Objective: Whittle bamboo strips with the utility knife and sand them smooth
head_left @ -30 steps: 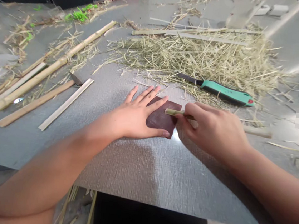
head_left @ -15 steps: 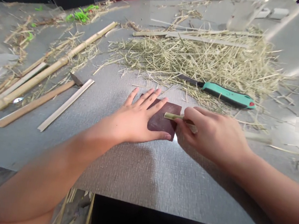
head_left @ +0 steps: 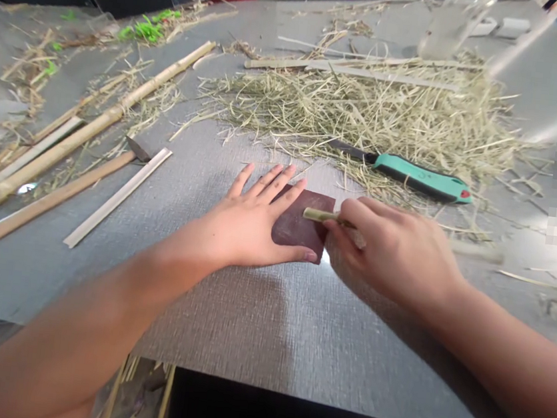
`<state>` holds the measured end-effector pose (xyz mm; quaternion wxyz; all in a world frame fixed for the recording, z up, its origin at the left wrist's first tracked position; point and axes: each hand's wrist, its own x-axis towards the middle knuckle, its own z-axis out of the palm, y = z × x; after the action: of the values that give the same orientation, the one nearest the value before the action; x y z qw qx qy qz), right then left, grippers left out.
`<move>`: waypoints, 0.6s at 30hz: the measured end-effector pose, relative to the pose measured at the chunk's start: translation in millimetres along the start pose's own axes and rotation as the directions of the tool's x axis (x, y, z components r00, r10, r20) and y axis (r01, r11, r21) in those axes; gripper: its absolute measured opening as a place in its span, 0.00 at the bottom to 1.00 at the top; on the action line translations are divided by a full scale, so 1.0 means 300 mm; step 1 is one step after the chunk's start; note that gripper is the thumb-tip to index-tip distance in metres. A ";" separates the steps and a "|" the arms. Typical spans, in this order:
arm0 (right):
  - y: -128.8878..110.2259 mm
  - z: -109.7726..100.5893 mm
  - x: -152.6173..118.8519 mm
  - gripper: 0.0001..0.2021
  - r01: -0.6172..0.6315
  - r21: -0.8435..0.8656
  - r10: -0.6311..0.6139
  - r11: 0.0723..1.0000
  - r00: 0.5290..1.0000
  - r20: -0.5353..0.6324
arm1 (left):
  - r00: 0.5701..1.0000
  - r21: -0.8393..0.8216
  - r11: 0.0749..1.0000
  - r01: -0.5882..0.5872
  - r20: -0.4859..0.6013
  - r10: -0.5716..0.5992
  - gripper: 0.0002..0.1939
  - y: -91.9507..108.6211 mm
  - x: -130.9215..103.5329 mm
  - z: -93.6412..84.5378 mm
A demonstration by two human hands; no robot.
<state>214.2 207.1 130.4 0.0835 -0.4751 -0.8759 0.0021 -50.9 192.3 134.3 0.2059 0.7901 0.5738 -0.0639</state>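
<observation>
A grey textured table [head_left: 225,324] spreads across the scene. On its far side, a broad heap of pale shavings [head_left: 359,114] sprawls from the middle towards the right. The left arm [head_left: 110,311] reaches in from the near left, slanting far and rightward; the right arm [head_left: 505,335] comes from the near right, slanting far and leftward. A long bamboo pole [head_left: 124,107] lies diagonally on the left, its far end pointing right.

The left hand [head_left: 250,232] is palm down, its four fingers fanned towards the far side and its thumb stretched out to the right. The right hand [head_left: 394,249] is curled just to its right, knuckles up, wrist low, with thumb and index finger pinching a slim strip. A hammer [head_left: 61,194] lies on the left, near the pole, its dark head at the far end. A knife [head_left: 420,177] with a green and black handle rests along the near edge of the heap, its blade pointing left. Just beside the hammer lies a pale split stick [head_left: 119,197].

Beneath the left hand is a dark brown sheet [head_left: 291,230]. The pinched slim strip [head_left: 321,215] points left, its tip over the sheet.
</observation>
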 end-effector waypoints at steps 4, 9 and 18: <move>0.005 0.003 0.004 0.15 -0.015 -0.024 0.013 1.000 0.998 -0.067 | 1.000 0.012 1.000 0.003 0.001 -0.003 0.75 0.002 0.002 0.001; 0.016 0.006 0.003 0.14 0.178 0.021 -0.175 0.984 0.978 -0.113 | 0.999 0.042 0.998 -0.036 0.043 0.034 0.75 -0.012 -0.012 -0.019; 0.039 -0.013 0.014 0.20 0.297 0.124 -0.294 0.947 0.955 -0.045 | 0.980 0.049 0.991 -0.121 0.165 0.111 0.86 -0.045 -0.025 -0.053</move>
<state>222.2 216.8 133.8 0.1248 -0.3323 -0.9340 0.0400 -68.1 195.4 147.8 0.2318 0.8202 0.5060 -0.1325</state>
